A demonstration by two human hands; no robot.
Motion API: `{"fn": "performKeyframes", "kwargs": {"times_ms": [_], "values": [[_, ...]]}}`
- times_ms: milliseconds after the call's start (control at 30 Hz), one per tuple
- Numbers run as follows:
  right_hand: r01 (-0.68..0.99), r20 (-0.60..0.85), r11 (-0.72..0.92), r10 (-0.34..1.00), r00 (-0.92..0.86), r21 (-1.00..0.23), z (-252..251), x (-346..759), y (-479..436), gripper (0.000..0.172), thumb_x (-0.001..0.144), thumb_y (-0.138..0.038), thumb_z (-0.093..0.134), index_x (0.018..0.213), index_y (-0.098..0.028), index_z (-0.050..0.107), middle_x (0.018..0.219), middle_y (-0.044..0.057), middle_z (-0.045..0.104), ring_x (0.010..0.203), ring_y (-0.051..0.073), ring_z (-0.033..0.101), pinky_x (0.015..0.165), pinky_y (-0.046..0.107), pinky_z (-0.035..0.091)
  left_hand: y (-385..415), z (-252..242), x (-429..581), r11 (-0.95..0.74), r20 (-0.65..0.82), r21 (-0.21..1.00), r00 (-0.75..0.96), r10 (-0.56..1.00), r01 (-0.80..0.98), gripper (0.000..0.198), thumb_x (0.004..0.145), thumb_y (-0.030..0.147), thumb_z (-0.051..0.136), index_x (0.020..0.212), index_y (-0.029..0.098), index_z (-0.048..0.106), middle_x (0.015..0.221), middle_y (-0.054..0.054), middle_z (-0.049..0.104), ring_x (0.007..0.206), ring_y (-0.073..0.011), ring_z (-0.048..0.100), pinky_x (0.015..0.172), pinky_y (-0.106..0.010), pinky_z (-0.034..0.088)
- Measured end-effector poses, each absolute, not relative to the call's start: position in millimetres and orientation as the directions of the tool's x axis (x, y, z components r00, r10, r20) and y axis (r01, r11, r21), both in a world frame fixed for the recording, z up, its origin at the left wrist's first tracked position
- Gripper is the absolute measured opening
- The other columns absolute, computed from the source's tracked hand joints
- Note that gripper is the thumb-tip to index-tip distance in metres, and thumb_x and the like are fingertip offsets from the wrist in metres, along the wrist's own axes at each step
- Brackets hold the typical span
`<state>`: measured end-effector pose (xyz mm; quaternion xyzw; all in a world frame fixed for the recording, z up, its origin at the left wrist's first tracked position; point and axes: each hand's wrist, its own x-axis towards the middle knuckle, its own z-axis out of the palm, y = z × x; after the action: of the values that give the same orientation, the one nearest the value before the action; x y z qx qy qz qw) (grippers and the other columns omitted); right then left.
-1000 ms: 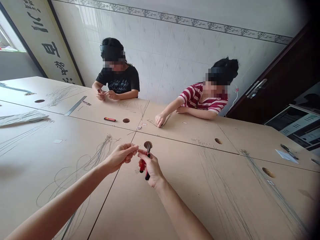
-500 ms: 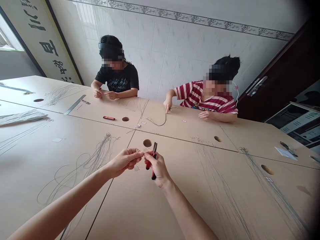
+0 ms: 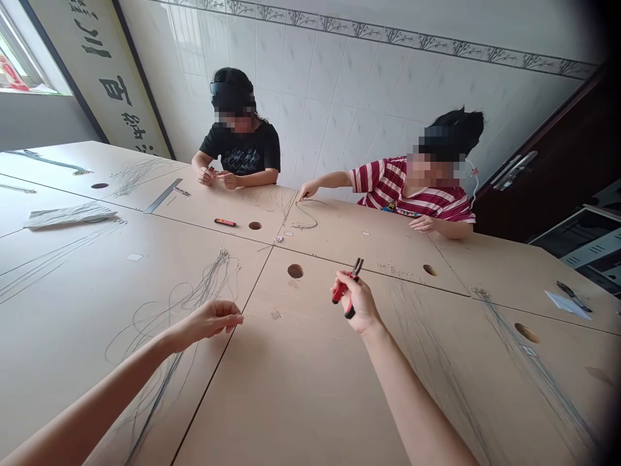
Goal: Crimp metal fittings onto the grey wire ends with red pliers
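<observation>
My right hand [image 3: 358, 304] is closed around small red-handled pliers [image 3: 347, 289], their jaws pointing up and to the right above the table [image 3: 301, 382]. My left hand [image 3: 211, 320] hovers low over the table's left half with its fingers curled and pinched together; whatever it may pinch is too small to see. Just left of that hand lies a bundle of thin grey wires [image 3: 194, 301] with small ends near the far tip. A round hole [image 3: 295, 270] in the tabletop sits between my two hands, farther away.
Two people sit at the far side: one in a black shirt [image 3: 245, 155], one in a striped shirt [image 3: 402, 191] reaching along a wire. More wire bundles [image 3: 436, 362] lie to the right. A red tool [image 3: 225, 222] and a metal ruler [image 3: 163, 195] lie beyond.
My hands were together in the middle; they have now parted, the right with the pliers going right and up, the left drawing back to the left. The striped-shirt person's arm has stretched farther left.
</observation>
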<state>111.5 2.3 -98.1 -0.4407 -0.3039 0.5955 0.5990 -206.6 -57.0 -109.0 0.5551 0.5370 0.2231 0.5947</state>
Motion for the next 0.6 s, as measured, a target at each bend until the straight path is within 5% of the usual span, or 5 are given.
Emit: {"fn": "performKeyframes", "kwargs": {"times_ms": [233, 533, 600], "values": [[-0.471, -0.126, -0.023, 0.974, 0.187, -0.882, -67.3, 149.2, 19.0, 0.029, 0.053, -0.026, 0.084, 0.068, -0.018, 0.061, 0.059, -0.006, 0.055, 0.053, 0.008, 0.051, 0.057, 0.025, 0.046, -58.2, -109.9, -239.7, 0.227, -0.34, 0.899, 0.27, 0.901, 0.375, 0.036, 0.079, 0.05, 0.065, 0.069, 0.017, 0.056, 0.063, 0.005, 0.042, 0.054, -0.0081, 0.025, 0.051, -0.022, 0.018], [-0.463, 0.003, 0.177, 0.936, 0.352, -0.869, 30.7, 229.9, -4.7, 0.021, 0.084, -0.012, 0.058, 0.064, -0.017, 0.057, 0.065, -0.005, 0.049, 0.056, 0.005, 0.049, 0.07, 0.033, 0.046, -56.9, -111.4, -245.8, 0.206, -0.331, 0.881, 0.244, 0.912, 0.425, 0.037, 0.08, 0.051, 0.063, 0.067, 0.017, 0.053, 0.063, 0.005, 0.041, 0.055, -0.0088, 0.028, 0.05, -0.021, 0.021], [-0.307, 0.144, 0.29, 0.895, 0.422, -0.907, 52.5, 246.8, -19.8, 0.028, 0.085, -0.01, 0.056, 0.058, -0.017, 0.057, 0.063, -0.003, 0.049, 0.055, 0.007, 0.05, 0.071, 0.041, 0.045, -63.4, -107.6, -246.0, 0.207, -0.339, 0.876, 0.249, 0.907, 0.436, 0.037, 0.079, 0.051, 0.064, 0.067, 0.017, 0.054, 0.062, 0.005, 0.042, 0.054, -0.0084, 0.028, 0.049, -0.021, 0.02]]}}
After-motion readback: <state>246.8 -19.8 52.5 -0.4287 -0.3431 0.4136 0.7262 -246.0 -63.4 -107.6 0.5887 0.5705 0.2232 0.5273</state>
